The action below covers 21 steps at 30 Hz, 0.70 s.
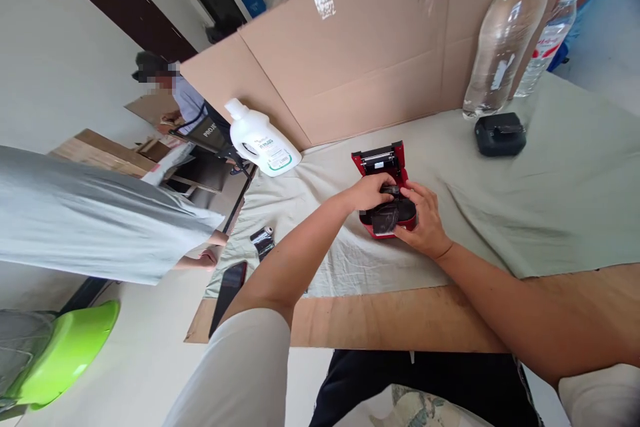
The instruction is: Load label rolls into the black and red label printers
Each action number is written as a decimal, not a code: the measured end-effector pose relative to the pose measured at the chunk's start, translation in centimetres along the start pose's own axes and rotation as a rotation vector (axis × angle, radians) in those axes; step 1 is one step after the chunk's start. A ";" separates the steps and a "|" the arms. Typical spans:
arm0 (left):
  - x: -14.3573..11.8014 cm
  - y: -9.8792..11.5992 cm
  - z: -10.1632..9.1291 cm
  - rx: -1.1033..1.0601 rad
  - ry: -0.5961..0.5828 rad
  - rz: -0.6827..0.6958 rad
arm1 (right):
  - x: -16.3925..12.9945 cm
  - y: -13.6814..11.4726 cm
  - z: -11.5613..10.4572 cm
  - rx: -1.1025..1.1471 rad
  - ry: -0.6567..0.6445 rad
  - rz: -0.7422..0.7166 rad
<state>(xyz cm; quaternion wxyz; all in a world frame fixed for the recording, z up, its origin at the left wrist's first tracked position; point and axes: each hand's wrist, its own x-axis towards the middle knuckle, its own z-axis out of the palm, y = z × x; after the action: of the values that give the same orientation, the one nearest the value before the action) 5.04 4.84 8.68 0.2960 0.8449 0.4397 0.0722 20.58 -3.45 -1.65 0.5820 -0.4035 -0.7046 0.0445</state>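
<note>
A small red printer (381, 161) with its lid tipped open sits on the pale cloth (550, 200) in the middle of the table. My left hand (370, 192) rests on its open bay, fingers curled on a black roll. My right hand (423, 217) grips the printer's front right side and pinches a dark film-wrapped roll (386, 219) inside the bay. Both hands touch the same dark roll. Another dark roll (263, 241) lies on the cloth to the left, apart from both hands.
A white jug (260, 140), a black device (500, 134) and two clear bottles (505, 33) stand near the cardboard wall (360, 60). A black phone (227, 290) lies at the table's left edge. A person in a grey shirt (85, 213) stands left; another sits behind.
</note>
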 end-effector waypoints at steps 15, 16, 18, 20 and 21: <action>0.0 -0.3 1.6 0.142 0.329 0.091 | 0.1 -0.9 -0.4 -0.017 -0.020 -0.075; -0.4 -0.5 1.5 0.108 0.456 0.125 | 0.1 -1.0 -0.5 -0.017 -0.015 -0.088; -0.9 -1.0 1.2 0.092 0.701 0.156 | 0.2 -1.1 -0.6 -0.017 -0.005 -0.115; -1.2 -1.7 0.9 0.101 0.826 0.166 | 0.1 -1.1 -0.6 -0.031 0.000 -0.115; -1.2 -2.1 0.8 0.097 0.829 0.174 | 0.1 -1.2 -0.6 -0.042 0.000 -0.106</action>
<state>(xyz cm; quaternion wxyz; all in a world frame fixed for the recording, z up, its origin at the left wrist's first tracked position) 3.15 4.44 7.03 0.0469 0.7912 0.4514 0.4098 20.51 -4.41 -0.75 0.5747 -0.3778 -0.7259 -0.0012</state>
